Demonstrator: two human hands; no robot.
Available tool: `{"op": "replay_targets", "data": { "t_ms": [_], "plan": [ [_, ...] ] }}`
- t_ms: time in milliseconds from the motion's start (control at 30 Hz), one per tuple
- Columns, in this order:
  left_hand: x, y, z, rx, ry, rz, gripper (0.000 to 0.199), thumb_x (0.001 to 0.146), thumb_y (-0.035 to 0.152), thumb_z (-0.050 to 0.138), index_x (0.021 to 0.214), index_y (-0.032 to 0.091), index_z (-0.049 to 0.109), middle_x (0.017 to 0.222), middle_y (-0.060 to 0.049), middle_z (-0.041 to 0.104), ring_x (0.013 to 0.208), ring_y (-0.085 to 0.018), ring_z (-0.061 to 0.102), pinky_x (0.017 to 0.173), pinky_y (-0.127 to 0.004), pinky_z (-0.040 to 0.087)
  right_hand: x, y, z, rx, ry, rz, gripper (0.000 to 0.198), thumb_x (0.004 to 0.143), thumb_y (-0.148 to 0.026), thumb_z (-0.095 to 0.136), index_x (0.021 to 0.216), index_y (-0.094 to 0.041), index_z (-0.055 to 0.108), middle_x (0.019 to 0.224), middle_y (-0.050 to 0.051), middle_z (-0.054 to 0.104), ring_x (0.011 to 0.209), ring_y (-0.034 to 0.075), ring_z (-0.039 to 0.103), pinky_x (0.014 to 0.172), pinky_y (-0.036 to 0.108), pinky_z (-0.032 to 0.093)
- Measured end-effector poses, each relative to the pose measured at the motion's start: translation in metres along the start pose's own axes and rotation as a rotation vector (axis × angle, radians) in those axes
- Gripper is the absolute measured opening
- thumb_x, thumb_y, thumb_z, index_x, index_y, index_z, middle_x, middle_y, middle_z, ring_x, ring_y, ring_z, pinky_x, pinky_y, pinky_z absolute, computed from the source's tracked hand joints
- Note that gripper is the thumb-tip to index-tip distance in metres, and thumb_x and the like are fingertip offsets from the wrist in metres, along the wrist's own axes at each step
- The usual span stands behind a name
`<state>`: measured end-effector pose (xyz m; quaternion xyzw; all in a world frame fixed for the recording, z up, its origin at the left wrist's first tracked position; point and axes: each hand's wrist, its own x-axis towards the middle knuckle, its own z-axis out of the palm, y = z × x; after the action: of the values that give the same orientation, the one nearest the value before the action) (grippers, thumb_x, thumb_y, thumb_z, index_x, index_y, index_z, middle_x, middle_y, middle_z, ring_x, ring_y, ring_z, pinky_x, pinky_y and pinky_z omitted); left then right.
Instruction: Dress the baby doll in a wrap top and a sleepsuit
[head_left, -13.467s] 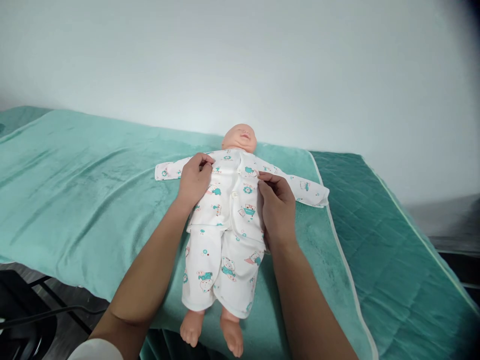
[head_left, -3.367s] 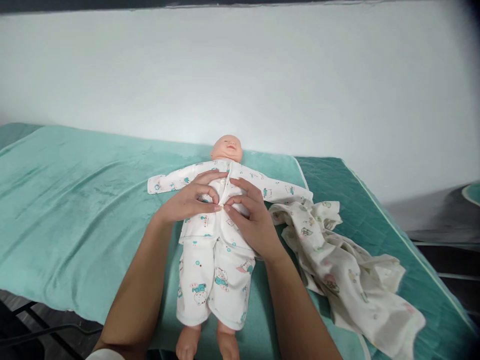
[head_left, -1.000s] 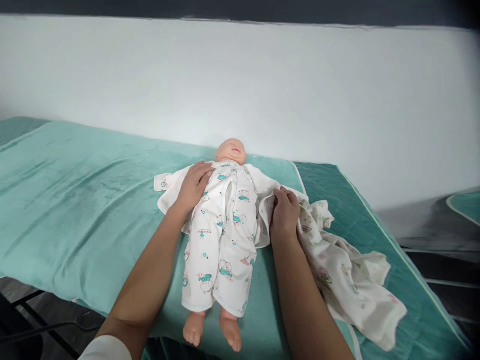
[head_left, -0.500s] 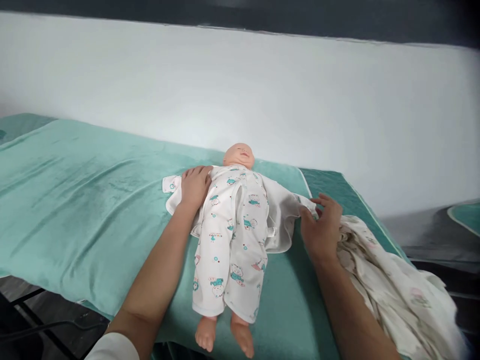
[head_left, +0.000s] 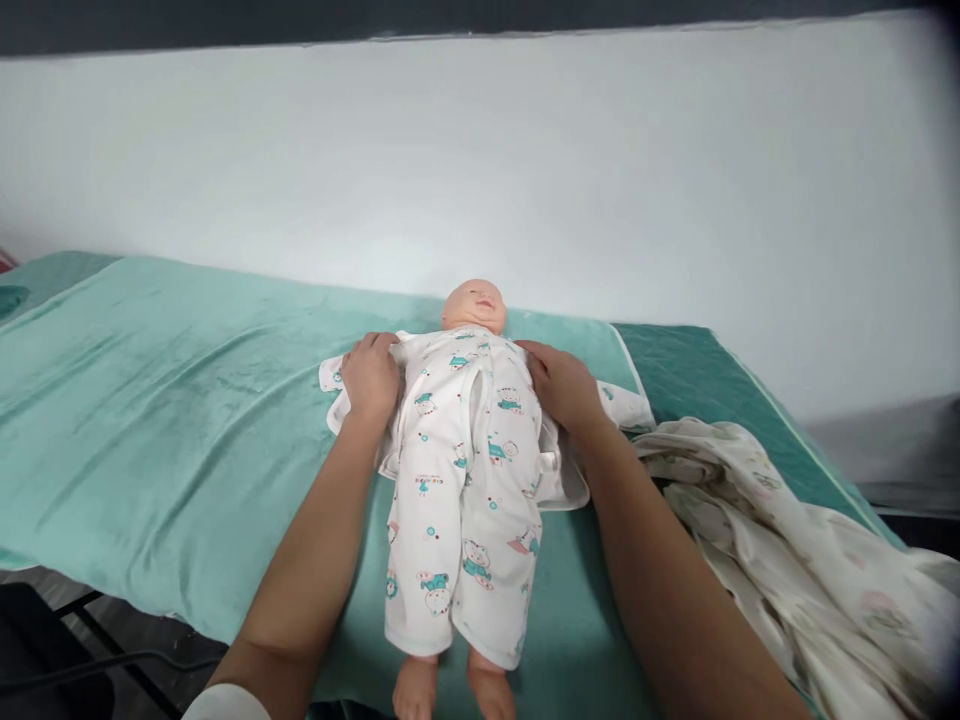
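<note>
A baby doll (head_left: 474, 305) lies on its back, head away from me and bare feet toward me. White printed baby clothes (head_left: 469, 440) cover its front, with a baby shirt (head_left: 626, 405) spread out beneath, sleeves to both sides. At the doll's shoulder on the left, my left hand (head_left: 371, 375) is closed on the shirt near the sleeve. My right hand (head_left: 562, 385) rests at the opposite shoulder, fingers curled on the shirt's edge. The fingertips of both hands are partly hidden in the cloth.
Green cloth (head_left: 187, 420) covers the table under the doll. A crumpled pale floral cloth (head_left: 787, 540) lies to the right, close to my right forearm. Behind the table rises a white wall (head_left: 480, 170). A dark cable (head_left: 142, 657) shows at lower left.
My right hand has let go of the sleeve end on the right and moved inward to the doll's shoulder. My left hand has shifted slightly left at the other shoulder.
</note>
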<state>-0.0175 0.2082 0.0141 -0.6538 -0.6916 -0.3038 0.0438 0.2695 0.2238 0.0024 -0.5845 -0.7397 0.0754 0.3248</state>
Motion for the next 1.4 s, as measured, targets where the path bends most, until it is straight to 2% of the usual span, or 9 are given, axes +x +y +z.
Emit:
{"op": "replay_targets", "data": {
  "t_ms": [200, 333, 467, 733, 933, 1033, 1133, 1267, 1400],
  "plan": [
    [0.0, 0.003, -0.001, -0.027, -0.039, 0.019, 0.039, 0.09, 0.012, 0.043, 0.115, 0.025, 0.07, 0.12, -0.006, 0.07, 0.111, -0.029, 0.063, 0.093, -0.042, 0.044, -0.006, 0.02, -0.008, -0.093, 0.101, 0.191, 0.04, 0.085, -0.019, 0.041, 0.106, -0.02, 0.075, 0.106, 0.011, 0.075, 0.098, 0.029, 0.067, 0.088, 0.044, 0.05],
    [-0.003, 0.004, -0.002, -0.038, -0.078, 0.057, 0.039, 0.091, 0.015, 0.045, 0.121, 0.026, 0.067, 0.128, -0.006, 0.067, 0.117, -0.029, 0.06, 0.101, -0.044, 0.042, -0.009, -0.002, -0.006, -0.027, 0.214, -0.048, 0.043, 0.084, -0.013, 0.04, 0.113, -0.019, 0.071, 0.115, 0.012, 0.072, 0.11, 0.029, 0.063, 0.099, 0.047, 0.047],
    [-0.006, 0.004, -0.001, 0.016, -0.118, 0.108, 0.05, 0.086, 0.012, 0.047, 0.13, 0.029, 0.062, 0.135, -0.007, 0.062, 0.122, -0.029, 0.056, 0.107, -0.045, 0.039, -0.012, -0.017, 0.0, 0.048, 0.088, -0.168, 0.045, 0.085, -0.013, 0.04, 0.121, -0.02, 0.067, 0.12, 0.01, 0.071, 0.112, 0.028, 0.062, 0.098, 0.046, 0.048],
    [-0.007, 0.003, -0.001, 0.016, -0.157, 0.134, 0.053, 0.086, 0.013, 0.047, 0.135, 0.029, 0.057, 0.137, -0.008, 0.06, 0.125, -0.03, 0.053, 0.11, -0.047, 0.036, -0.005, 0.003, 0.002, -0.033, 0.018, 0.118, 0.041, 0.087, -0.019, 0.04, 0.112, -0.02, 0.072, 0.107, 0.011, 0.075, 0.099, 0.029, 0.068, 0.09, 0.044, 0.05],
    [-0.005, -0.001, 0.003, -0.038, -0.16, 0.101, 0.053, 0.085, 0.013, 0.048, 0.134, 0.029, 0.059, 0.137, -0.006, 0.06, 0.126, -0.029, 0.053, 0.111, -0.046, 0.035, -0.013, -0.051, -0.015, 0.29, 0.231, 0.015, 0.032, 0.092, -0.027, 0.045, 0.112, -0.024, 0.07, 0.117, 0.006, 0.072, 0.112, 0.026, 0.065, 0.101, 0.046, 0.048],
    [-0.005, -0.002, 0.004, -0.072, -0.168, 0.097, 0.053, 0.085, 0.013, 0.049, 0.135, 0.028, 0.06, 0.137, -0.006, 0.061, 0.126, -0.028, 0.053, 0.111, -0.045, 0.035, -0.008, -0.092, -0.012, 0.339, 0.033, -0.146, 0.031, 0.094, -0.03, 0.05, 0.119, -0.026, 0.067, 0.126, 0.005, 0.069, 0.119, 0.026, 0.061, 0.106, 0.046, 0.045],
    [-0.005, -0.002, 0.003, -0.084, -0.175, 0.103, 0.052, 0.086, 0.013, 0.048, 0.135, 0.027, 0.059, 0.137, -0.006, 0.061, 0.126, -0.028, 0.053, 0.11, -0.045, 0.035, 0.009, -0.122, 0.003, 0.066, -0.146, -0.244, 0.033, 0.093, -0.03, 0.051, 0.119, -0.019, 0.067, 0.126, 0.012, 0.068, 0.125, 0.032, 0.057, 0.108, 0.051, 0.042],
    [-0.004, -0.001, 0.002, -0.084, -0.187, 0.081, 0.051, 0.087, 0.015, 0.048, 0.135, 0.029, 0.06, 0.137, -0.004, 0.062, 0.126, -0.027, 0.053, 0.111, -0.044, 0.035, 0.036, -0.152, 0.018, -0.366, -0.356, -0.236, 0.035, 0.095, -0.028, 0.047, 0.114, -0.009, 0.069, 0.119, 0.023, 0.066, 0.119, 0.038, 0.057, 0.099, 0.052, 0.044],
    [-0.004, -0.001, 0.002, -0.108, -0.173, 0.063, 0.047, 0.087, 0.015, 0.048, 0.13, 0.031, 0.062, 0.135, -0.002, 0.064, 0.126, -0.024, 0.055, 0.11, -0.041, 0.036, 0.057, -0.175, 0.025, -0.517, -0.595, -0.237, 0.039, 0.095, -0.029, 0.048, 0.125, -0.009, 0.064, 0.131, 0.023, 0.06, 0.122, 0.036, 0.056, 0.097, 0.048, 0.046]
  ]
}}
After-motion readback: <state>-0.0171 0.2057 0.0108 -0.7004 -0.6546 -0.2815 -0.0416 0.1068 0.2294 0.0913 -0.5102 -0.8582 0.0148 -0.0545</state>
